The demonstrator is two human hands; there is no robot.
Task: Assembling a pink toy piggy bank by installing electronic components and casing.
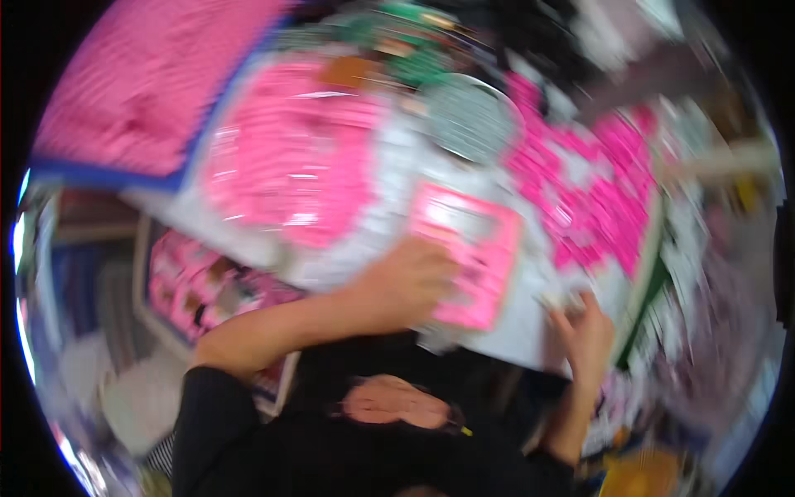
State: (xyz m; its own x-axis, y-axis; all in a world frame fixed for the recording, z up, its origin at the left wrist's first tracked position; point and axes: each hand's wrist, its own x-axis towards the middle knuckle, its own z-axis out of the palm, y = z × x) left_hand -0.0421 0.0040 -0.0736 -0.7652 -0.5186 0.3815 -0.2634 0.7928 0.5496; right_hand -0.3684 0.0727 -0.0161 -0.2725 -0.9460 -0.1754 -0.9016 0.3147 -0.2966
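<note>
Whole view motion-blurred; pink card point(468, 253) print and both hands' grips indistinct.

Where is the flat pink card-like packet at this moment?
In the head view the pink packet lies just right of centre on the white work surface, under the left hand, with the round grey mesh disc beyond it.

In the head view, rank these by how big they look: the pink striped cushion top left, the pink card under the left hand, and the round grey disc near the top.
1. Pink striped cushion, clearly the largest.
2. and 3. Pink card and round grey disc look about alike; the left hand covers part of the card, and the picture is blurred, so I will not rank them.
</note>
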